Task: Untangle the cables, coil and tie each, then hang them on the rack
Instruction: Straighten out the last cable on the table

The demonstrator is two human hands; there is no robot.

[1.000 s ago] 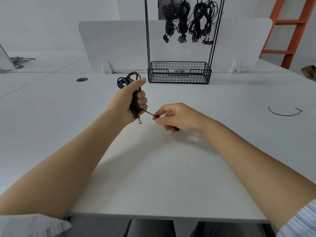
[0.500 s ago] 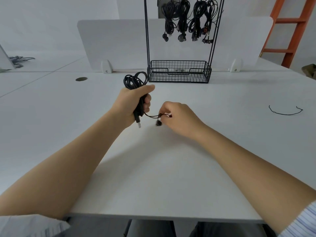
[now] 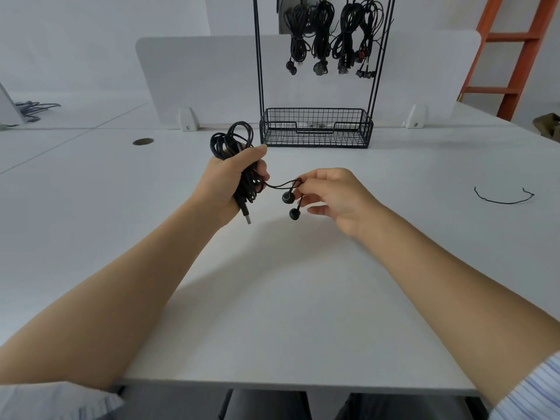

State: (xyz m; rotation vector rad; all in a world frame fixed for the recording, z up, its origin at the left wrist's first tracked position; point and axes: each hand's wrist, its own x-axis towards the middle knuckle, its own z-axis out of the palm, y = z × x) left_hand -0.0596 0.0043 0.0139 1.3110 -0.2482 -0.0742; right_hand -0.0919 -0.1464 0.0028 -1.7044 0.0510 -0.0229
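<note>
Well to the left of the rack [image 3: 258, 71], a loose heap of cables [image 3: 30, 107] is seen on a neighbouring surface; whether it belongs to the task cannot be told. In front of the rack and just left of its left post, a coiled cable [image 3: 230, 144] is gripped by the left hand [image 3: 233, 180], the fingers wrapped tightly round the bundle; loops are left standing above the fist and a metal plug [image 3: 247, 216] is left hanging below it. From that fist a thin lead [image 3: 277, 185] is drawn rightward, still in front of the rack, and is pinched between the thumb and fingertips of the right hand [image 3: 336, 198]; two earbuds [image 3: 288, 197] dangle beneath the pinch; whether lead and coil are one cable cannot be told.

On the rack itself, above its wire basket [image 3: 315, 137], four hung bundles [image 3: 321, 40] are counted, as far as can be made out; that share of the work is judged done. The bundle in hand is judged coiled but not yet tied, its last tail not yet wound in. To the right of the rack, well apart from both hands, a thin black tie [image 3: 503, 200] is left lying on the table [image 3: 272, 298]; it is presumably meant for this bundle. Tying and hanging are therefore judged to remain.
</note>
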